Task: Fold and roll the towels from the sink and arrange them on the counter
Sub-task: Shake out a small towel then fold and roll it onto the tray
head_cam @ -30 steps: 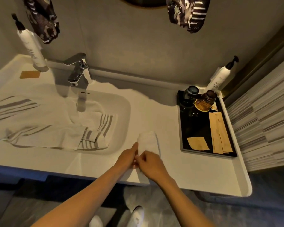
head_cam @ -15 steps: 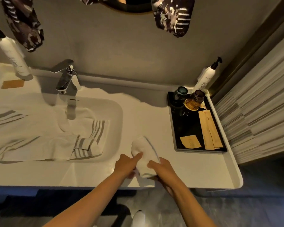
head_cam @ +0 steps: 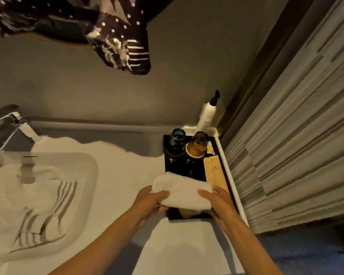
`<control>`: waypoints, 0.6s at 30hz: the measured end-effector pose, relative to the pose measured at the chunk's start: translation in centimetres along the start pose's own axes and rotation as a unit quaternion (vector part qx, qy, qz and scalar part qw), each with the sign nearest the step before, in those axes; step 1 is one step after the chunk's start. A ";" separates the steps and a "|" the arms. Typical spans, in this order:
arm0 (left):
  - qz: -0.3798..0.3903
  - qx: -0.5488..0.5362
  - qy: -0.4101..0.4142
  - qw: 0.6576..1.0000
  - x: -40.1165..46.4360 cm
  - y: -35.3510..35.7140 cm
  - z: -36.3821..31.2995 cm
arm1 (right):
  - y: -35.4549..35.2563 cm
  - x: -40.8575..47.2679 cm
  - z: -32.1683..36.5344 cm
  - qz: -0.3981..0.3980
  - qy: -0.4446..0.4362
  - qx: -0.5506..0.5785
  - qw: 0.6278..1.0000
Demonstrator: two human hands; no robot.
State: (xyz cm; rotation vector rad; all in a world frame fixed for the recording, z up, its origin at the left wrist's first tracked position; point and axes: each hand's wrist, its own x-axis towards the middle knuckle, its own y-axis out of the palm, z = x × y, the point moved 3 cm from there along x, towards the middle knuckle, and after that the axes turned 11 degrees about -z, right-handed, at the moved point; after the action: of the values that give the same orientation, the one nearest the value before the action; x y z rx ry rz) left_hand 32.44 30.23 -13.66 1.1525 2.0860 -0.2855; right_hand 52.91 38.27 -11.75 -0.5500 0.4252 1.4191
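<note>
Both hands are up off the table with a rolled white towel [head_cam: 182, 192] carried between them. The left hand [head_cam: 149, 203] cups the roll's left end, fingers curled under it and the thumb lying across the top. The right hand [head_cam: 216, 203] closes around the right end the same way, thumb on top, fingers out of sight beneath. The roll lies roughly level, tipped a little down toward the right, and it hangs over the near half of a black tray [head_cam: 187, 169] that sits at the right end of the white table [head_cam: 127, 175].

At the back of that tray stand two tumblers side by side, a dark teal glass [head_cam: 177, 138] and an amber ribbed glass [head_cam: 198, 144]. Flat tan paper packets [head_cam: 213, 169] lie along the tray's right side, partly hidden by the towel. Behind the tray, in the corner, stands a white pump bottle [head_cam: 207, 116] with a black top.

To the left, the sink [head_cam: 91, 171] is sunk into the table, and more towels are heaped in it, among them a striped towel [head_cam: 54, 207] with grey bands, loosely folded. The chrome faucet [head_cam: 10, 128] juts over the basin's far edge. A dark patterned cloth [head_cam: 119, 44] hangs against the wall above.
</note>
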 end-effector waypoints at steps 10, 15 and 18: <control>-0.232 0.395 0.388 0.800 6.3 7.0 -5.5 | 1.5 12.4 6.2 -0.120 -0.171 -0.151 0.966; -0.014 0.637 0.508 0.579 7.5 9.4 -2.6 | 2.5 11.6 5.3 -0.116 -0.474 -0.348 0.800; 0.019 0.707 0.423 0.567 9.6 9.9 -1.3 | 4.4 11.6 3.3 -0.037 -0.493 -0.522 0.695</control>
State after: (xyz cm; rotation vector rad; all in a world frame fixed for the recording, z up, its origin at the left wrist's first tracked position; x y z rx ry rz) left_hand 36.58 42.77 -17.84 2.6123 2.4022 -2.0091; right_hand 49.72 49.83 -16.28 -0.5661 -1.3573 1.5598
